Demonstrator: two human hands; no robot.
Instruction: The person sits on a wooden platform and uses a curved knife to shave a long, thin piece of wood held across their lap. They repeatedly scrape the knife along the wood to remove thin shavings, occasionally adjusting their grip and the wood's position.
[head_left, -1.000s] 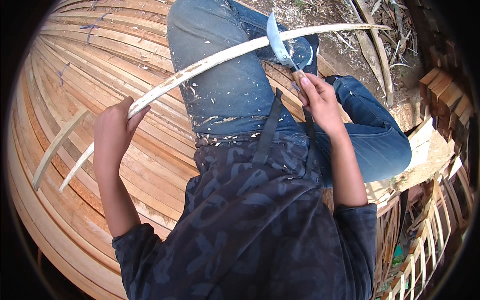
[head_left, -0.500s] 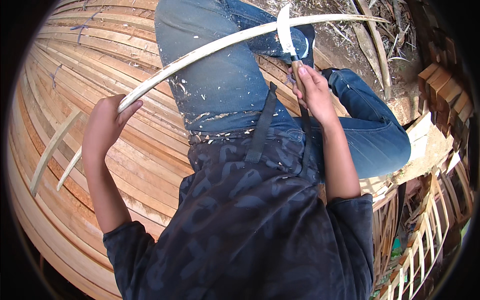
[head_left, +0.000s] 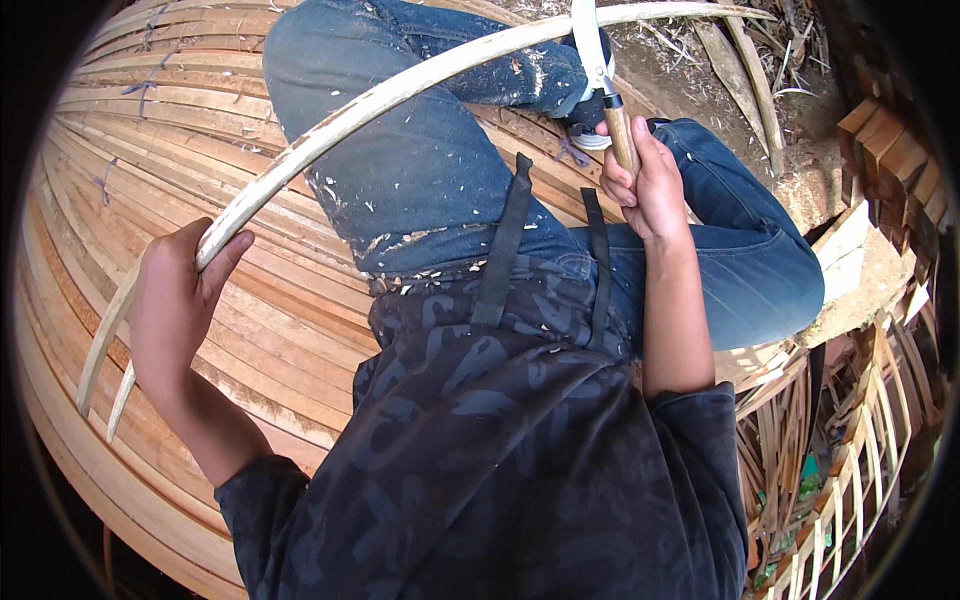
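My left hand (head_left: 185,300) is closed round a long pale wooden strip (head_left: 390,88), which runs up across my thigh to the upper right. The strip's tail end comes out below that hand. In my right hand (head_left: 648,185) is a knife (head_left: 620,130) with a wooden handle and a broad curved blade. The blade lies across the strip near its far part, and it looks to touch it, though the exact contact is hard to see. The blade's tip runs off the top edge of the picture.
Many long wooden slats (head_left: 270,340) lie side by side beneath me, some tied with purplish string (head_left: 150,80). Another curved strip (head_left: 100,340) lies at the left. Wood scraps (head_left: 735,90) and shavings litter the ground at upper right. Stacked wooden blocks (head_left: 885,160) stand at the right.
My left hand has drawn the strip down and to the left. My right hand, with the knife, has shifted slightly right and the blade is higher in the picture.
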